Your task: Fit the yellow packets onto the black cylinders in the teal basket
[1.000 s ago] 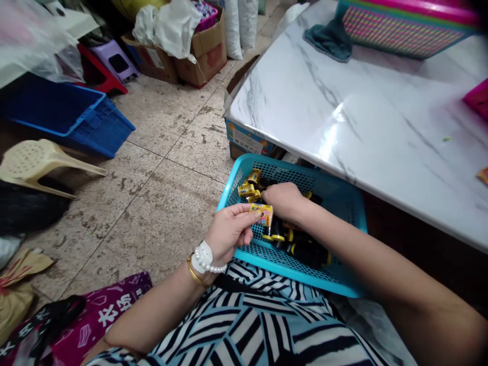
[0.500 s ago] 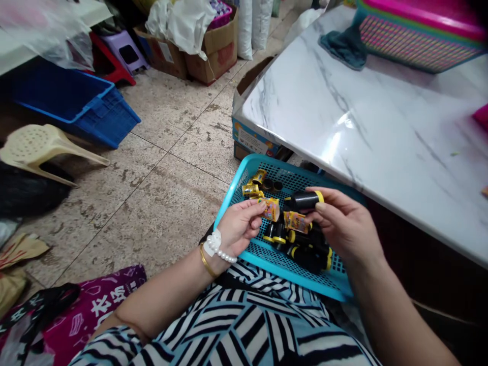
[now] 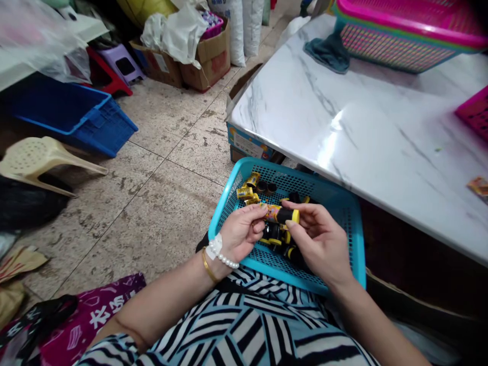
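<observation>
A turquoise basket (image 3: 356, 244) rests on the lap, holding several black cylinders with yellow ends and some yellow-wrapped ones (image 3: 244, 193). Above it, my left hand (image 3: 244, 226) pinches a small printed yellow-orange wrapper (image 3: 271, 211) between thumb and fingers. My right hand (image 3: 322, 239) grips a black cylinder (image 3: 285, 215) by its yellow end, held roughly level. The cylinder's other end meets the wrapper; whether it is inside the wrapper or behind it I cannot tell.
A marble-patterned table (image 3: 290, 117) stands at the right with a pink basket (image 3: 400, 30), a dark cloth (image 3: 328, 53) and a small wrapper (image 3: 479, 187). Left are a blue crate (image 3: 102, 127), a cream stool (image 3: 32, 155) and a purple bag (image 3: 91, 315).
My right hand has moved left, bringing the black cylinder against the wrapper in my left hand. The second wrapper, seen by my right fingers before, is no longer visible there. The view has shifted slightly.
</observation>
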Available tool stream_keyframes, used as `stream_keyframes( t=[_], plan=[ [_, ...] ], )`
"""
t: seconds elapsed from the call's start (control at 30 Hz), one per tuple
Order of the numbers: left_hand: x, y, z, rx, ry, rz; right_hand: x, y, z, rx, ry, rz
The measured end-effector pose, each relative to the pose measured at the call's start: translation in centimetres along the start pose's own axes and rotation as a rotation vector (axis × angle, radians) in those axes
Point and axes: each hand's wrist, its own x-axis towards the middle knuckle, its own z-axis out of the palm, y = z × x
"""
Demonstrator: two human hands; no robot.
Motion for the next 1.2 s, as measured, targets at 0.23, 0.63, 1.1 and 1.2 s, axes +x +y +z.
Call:
stream_keyframes(
  t=[0.23, 0.63, 1.1, 1.2],
  plan=[
    [-0.7, -0.1, -0.3, 0.099, 0.031, 0.081, -0.2, 0.5, 0.4, -0.036, 0.078, -0.075],
    [-0.9, 1.1, -1.1, 0.502, -0.189, 0.09, -1.0, 0.7, -1.4, -0.108, -0.098, -0.198],
    [-0.4, 1.0, -0.1, 0.68, -0.254, 0.174, -1.0, 0.5, -1.7, -0.388, 0.014, -0.398],
    [-1.4, 0.9, 0.4, 0.866, -0.284, 0.462, -1.2, 0.8, -1.3, -0.126, 0.024, -0.084]
  ],
)
